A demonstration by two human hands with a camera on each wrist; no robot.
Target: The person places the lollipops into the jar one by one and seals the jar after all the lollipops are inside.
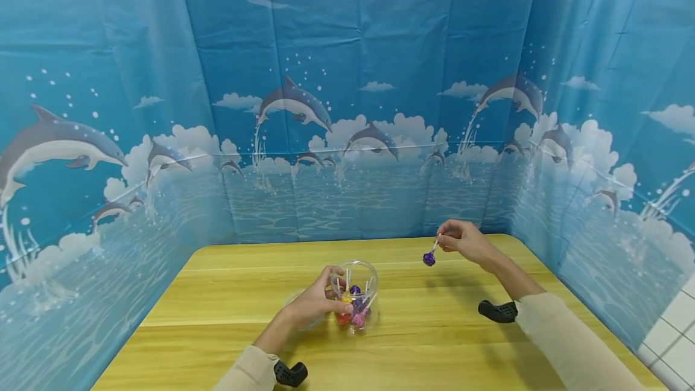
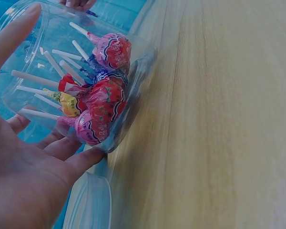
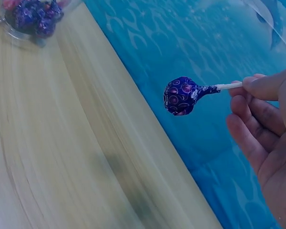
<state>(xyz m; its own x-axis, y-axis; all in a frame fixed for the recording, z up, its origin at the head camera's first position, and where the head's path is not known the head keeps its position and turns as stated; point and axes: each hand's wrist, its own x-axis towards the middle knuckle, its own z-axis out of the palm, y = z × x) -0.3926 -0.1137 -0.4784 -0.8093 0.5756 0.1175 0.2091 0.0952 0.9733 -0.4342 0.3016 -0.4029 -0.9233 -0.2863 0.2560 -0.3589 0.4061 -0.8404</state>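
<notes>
My left hand [image 1: 312, 303] is around the side of a clear plastic jar [image 1: 355, 267], thumb on one side and fingers on the other. The jar stands upright on the table, its top uncovered. Inside are several wrapped lollipops, sticks upward: a red one [image 2: 106, 99], a yellow one [image 2: 71, 105], pink ones and purple ones. Right of the jar, my right hand [image 1: 464, 243] pinches the white stick of a purple lollipop [image 3: 180, 96] between thumb and fingertips. That lollipop hangs head-down above the table, well apart from the jar.
A clear round lid [image 2: 91, 202] lies on the wooden table [image 1: 217, 294] just left of the jar, partly hidden by my left hand in the head view. A blue curtain [image 1: 391, 198] printed with dolphins hangs along the back and both sides. White tiles [image 1: 679, 324] show at far right.
</notes>
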